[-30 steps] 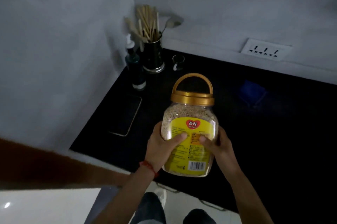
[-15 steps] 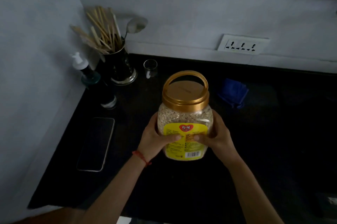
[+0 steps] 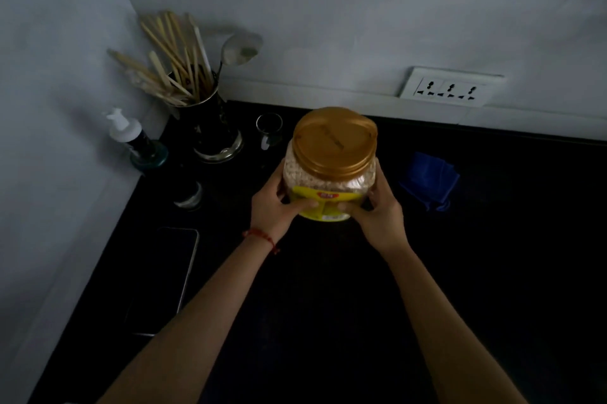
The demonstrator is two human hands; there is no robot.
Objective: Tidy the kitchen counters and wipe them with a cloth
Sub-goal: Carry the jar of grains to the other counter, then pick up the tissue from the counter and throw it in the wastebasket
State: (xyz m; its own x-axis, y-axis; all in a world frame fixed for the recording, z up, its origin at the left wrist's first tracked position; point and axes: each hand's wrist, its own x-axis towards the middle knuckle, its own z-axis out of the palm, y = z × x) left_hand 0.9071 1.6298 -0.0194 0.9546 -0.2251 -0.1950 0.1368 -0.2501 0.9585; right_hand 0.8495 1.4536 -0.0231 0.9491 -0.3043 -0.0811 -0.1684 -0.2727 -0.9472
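A clear plastic jar with a gold lid and yellow label, full of pale grains, stands over the black counter near the back wall. My left hand grips its left side and my right hand grips its right side, thumbs on the label. I cannot tell whether its base touches the counter. A folded blue cloth lies on the counter to the right of the jar, apart from both hands.
In the back left corner stand a dark utensil holder with wooden sticks and a spoon, a pump bottle and a small glass. A phone lies flat along the left edge. A wall socket sits behind.
Both hands have carried the jar away from me toward the back wall and lowered it. Its handle now lies flat, and the view looks more steeply down on the lid.
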